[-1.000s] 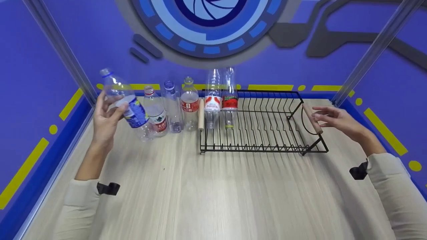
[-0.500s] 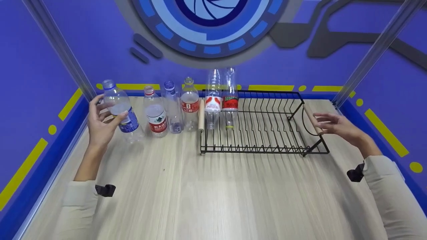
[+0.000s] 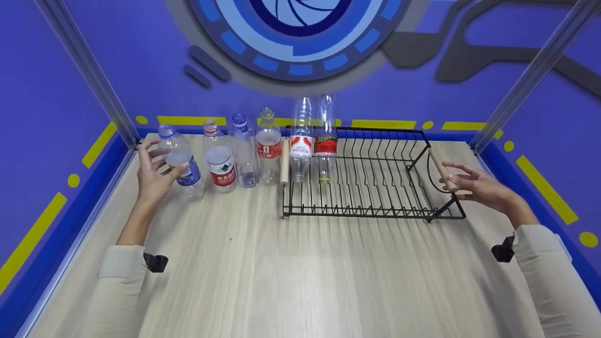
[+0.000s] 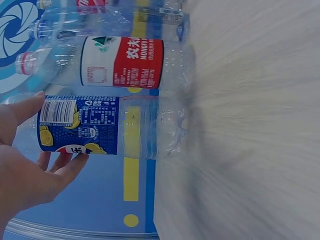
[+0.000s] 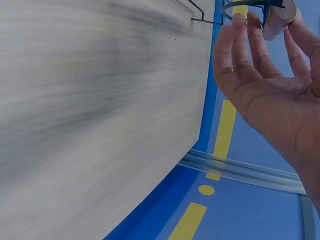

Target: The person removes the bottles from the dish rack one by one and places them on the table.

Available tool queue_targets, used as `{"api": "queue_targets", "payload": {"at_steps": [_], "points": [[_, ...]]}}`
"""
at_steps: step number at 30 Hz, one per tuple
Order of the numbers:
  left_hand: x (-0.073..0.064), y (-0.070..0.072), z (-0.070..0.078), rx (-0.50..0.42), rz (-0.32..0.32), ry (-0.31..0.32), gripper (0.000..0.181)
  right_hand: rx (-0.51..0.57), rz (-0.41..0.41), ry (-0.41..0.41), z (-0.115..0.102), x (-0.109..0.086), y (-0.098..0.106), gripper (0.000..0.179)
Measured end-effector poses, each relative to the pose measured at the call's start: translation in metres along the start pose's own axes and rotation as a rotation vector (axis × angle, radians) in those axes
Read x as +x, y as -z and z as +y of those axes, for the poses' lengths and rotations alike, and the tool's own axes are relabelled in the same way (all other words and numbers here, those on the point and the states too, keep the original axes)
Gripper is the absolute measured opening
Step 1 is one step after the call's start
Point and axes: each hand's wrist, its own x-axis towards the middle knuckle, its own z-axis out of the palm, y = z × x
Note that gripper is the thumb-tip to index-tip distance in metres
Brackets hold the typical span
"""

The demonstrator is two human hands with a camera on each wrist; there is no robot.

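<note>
My left hand point(image 3: 154, 180) holds a clear plastic bottle point(image 4: 80, 125) with a blue lemon-patterned label, thumb on one side and fingers on the other. The bottle is upright at the left end of a row, its base close to the tabletop. Beside it stands a red-and-white-labelled water bottle point(image 4: 122, 62). On the far right my right hand point(image 3: 488, 190) has its thumb and fingers around the wooden handle point(image 3: 443, 169) of a black wire dish rack point(image 3: 371, 216). In the right wrist view the handle's end point(image 5: 278, 22) shows between thumb and fingers.
Further along the row stand an unlabelled slim bottle point(image 3: 245, 159) and a red-labelled bottle point(image 3: 269, 150). Two more bottles, one white-and-red-labelled point(image 3: 301, 146) and one red-labelled with a yellow ring point(image 3: 326, 144), stand neck-down in the rack's left end. Blue walls enclose the table point(image 3: 300, 281).
The blue-labelled bottle has come down from a tilt to upright and shifted slightly right, away from the left wall. My right hand has moved onto the rack's handle, fingers around it.
</note>
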Motion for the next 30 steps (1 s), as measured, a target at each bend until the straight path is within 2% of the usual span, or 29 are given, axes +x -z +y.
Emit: {"api": "queue_targets", "payload": {"at_steps": [8, 17, 30], "points": [[0.006, -0.006, -0.008, -0.041, -0.044, 0.026, 0.086, -0.142, 0.009, -0.038, -0.005, -0.006, -0.001, 0.062], [0.004, 0.005, -0.01, -0.08, -0.043, 0.089, 0.084, -0.149, 0.009, -0.056, -0.011, 0.006, -0.013, 0.062], [0.013, -0.013, -0.01, -0.12, -0.077, 0.094, 0.088, -0.17, 0.033, -0.081, -0.006, -0.006, -0.008, 0.061]]}}
